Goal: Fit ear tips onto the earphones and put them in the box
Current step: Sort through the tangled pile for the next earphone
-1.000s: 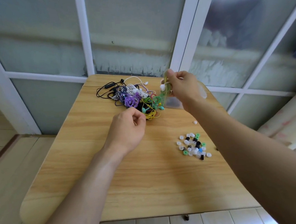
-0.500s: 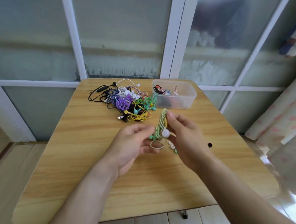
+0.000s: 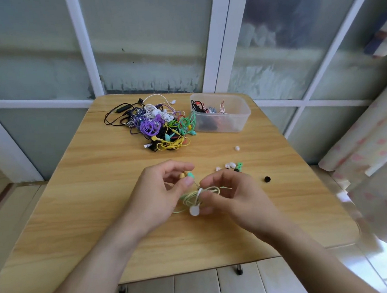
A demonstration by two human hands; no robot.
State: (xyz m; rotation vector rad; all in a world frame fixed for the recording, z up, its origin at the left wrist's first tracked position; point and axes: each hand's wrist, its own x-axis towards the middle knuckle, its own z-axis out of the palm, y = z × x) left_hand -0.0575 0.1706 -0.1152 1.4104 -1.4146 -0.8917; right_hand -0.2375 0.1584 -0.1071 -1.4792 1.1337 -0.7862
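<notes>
Where earphones (image 3: 208, 111) lie: clear box (image 3: 243, 117).

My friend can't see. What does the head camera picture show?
Two bare hands, left hand and right hand, hold a coiled pale green earphone cable above a light wooden table. Farther back lie a colourful tangled earphone pile and a clear plastic box.

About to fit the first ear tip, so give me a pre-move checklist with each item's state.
1. Earphone bundle held by both hands: ok; left hand, right hand.
2. Earbuds exposed at the left fingertips: ok.
3. Earbuds bare of tips: cannot tell.
4. Cable unwound: not ok; white tie on the coil.
5. Loose ear tips beyond the right hand: ok.
6. Clear box open: ok.
</notes>
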